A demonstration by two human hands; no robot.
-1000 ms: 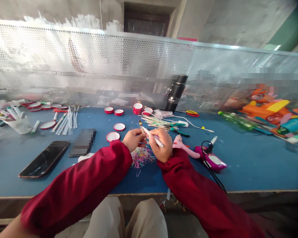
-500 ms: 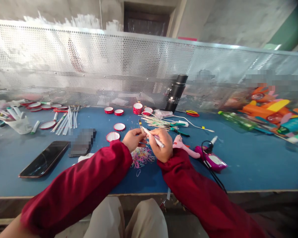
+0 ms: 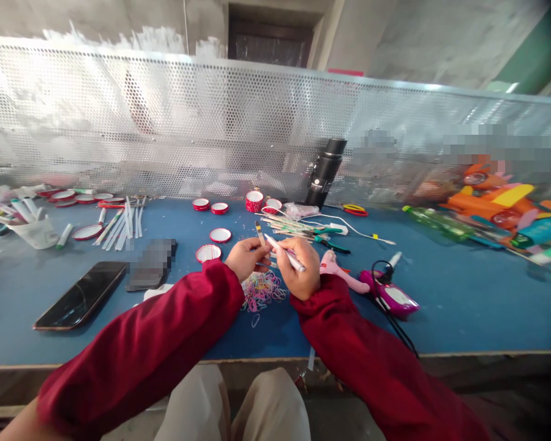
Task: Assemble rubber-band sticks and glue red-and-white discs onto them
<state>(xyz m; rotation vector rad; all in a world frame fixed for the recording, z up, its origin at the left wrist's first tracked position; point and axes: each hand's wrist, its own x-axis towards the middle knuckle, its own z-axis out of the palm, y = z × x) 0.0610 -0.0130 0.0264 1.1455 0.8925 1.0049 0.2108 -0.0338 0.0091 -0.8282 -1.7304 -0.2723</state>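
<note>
Both of my hands meet above a pile of small coloured rubber bands (image 3: 261,290) on the blue table (image 3: 463,300). My right hand (image 3: 298,269) is closed round a thin white stick (image 3: 284,253) that slants up to the left. My left hand (image 3: 245,257) is curled, its fingertips pinched at the stick's far end, beside a short gold-tipped strip (image 3: 259,233). Red sleeves cover both forearms.
A pink glue gun (image 3: 337,269) and a purple gadget with a black cord (image 3: 390,297) lie right of my hands. Red-rimmed lids (image 3: 209,252), loose sticks (image 3: 294,228) and a black flask (image 3: 324,173) stand behind. A dark phone (image 3: 80,295) lies left. A perforated metal screen (image 3: 165,122) backs the table.
</note>
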